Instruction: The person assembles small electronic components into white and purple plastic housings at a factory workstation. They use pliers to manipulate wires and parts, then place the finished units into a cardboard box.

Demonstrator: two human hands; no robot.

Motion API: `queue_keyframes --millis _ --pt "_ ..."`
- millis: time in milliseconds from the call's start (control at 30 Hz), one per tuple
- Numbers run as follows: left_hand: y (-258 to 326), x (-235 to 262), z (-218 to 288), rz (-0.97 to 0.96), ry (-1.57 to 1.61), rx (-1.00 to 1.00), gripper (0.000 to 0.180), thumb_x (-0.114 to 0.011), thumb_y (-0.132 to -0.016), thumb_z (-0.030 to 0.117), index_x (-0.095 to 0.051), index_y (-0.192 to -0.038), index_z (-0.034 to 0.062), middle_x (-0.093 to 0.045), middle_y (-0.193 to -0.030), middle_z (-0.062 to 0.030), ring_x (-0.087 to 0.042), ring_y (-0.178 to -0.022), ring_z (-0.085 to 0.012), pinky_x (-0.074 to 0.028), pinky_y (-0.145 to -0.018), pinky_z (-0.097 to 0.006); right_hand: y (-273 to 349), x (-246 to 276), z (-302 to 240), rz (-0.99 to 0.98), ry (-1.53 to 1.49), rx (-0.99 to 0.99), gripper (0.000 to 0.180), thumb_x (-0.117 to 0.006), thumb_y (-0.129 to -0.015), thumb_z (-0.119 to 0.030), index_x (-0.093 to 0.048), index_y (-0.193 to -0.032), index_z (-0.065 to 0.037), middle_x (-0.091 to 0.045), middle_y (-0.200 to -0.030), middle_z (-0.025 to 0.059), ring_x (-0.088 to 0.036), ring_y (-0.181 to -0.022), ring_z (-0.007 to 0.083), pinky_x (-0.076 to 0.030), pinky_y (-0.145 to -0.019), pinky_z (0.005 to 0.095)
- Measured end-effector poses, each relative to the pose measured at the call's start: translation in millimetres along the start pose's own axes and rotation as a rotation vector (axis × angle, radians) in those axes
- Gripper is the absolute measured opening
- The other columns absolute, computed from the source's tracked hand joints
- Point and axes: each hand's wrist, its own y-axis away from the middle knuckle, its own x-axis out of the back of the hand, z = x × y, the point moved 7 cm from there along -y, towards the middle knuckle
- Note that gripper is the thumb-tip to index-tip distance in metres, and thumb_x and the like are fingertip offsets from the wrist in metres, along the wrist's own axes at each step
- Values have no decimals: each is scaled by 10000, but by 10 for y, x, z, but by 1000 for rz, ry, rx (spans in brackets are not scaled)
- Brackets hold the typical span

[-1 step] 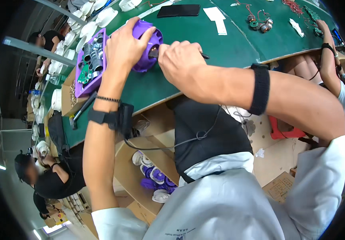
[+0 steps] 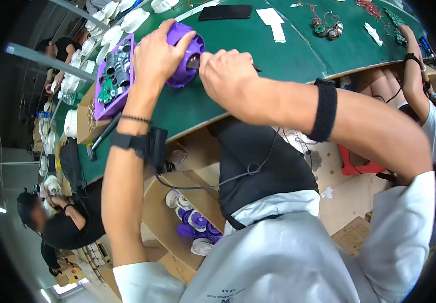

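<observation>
My left hand is wrapped around a round purple plastic housing, tilted with its opening toward my right hand. A copper-coloured part shows inside the opening. My closed right hand grips a dark hand tool. The dark working end of this tool reaches into the housing, while the fist hides most of its length, so its exact kind cannot be made out. Just left of my left hand stands a purple bin holding metal cylinders and green circuit boards.
On the green table lie a black phone, white paper, wired motors and a hammer. A cardboard box of purple and white parts stands below. A co-worker's arm rests at the right.
</observation>
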Motion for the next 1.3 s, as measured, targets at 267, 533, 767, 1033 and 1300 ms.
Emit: queue_keyframes --millis 267,533,767,1033,1300 --pt "103 62 44 -5 100 -267 632 -644 -821 638 -627 -1253 177 -701 -1091 -154 -672 -985 -372 -542 -823 -455 264 -632 -214 -583 -2344 -209 248 -469 -1015 -200 -407 -790 -113 -265 -644 -66 -221 -513 64 -244 -451 248" --pt "81 -30 17 20 23 -186 638 -613 -844 632 -605 -1267 156 -698 -1080 -177 -670 -970 -383 -536 -823 -472 180 33 10 36 -183 -129 273 -557 -920 -160 -599 -1095 45 -689 -958 239 -705 -929 336 -576 -743 483" --pt "-46 6 -326 -68 57 -17 624 -611 -880 571 -566 -1318 129 -657 -1182 -214 -624 -1086 -400 -491 -924 -465 1072 -584 174 -296 -1840 -269 311 -518 -1007 -329 -473 -835 -74 -427 -660 -27 -412 -522 86 -354 -453 267" --pt "109 139 -290 53 225 -50 573 -694 -869 412 -548 -1316 84 -653 -1150 -217 -628 -1044 -409 -496 -896 -459 1704 -77 2052 289 -747 -578 269 -517 -974 -207 -488 -1032 54 -620 -902 342 -597 -924 509 -468 -750 562" --pt "24 154 -164 -43 283 1 556 -720 -850 360 -552 -1303 84 -649 -1138 -213 -628 -1040 -404 -489 -902 -461 1415 -211 2864 313 198 -428 293 -637 -797 -157 -497 -1013 -17 -571 -928 184 -580 -914 361 -447 -779 478"
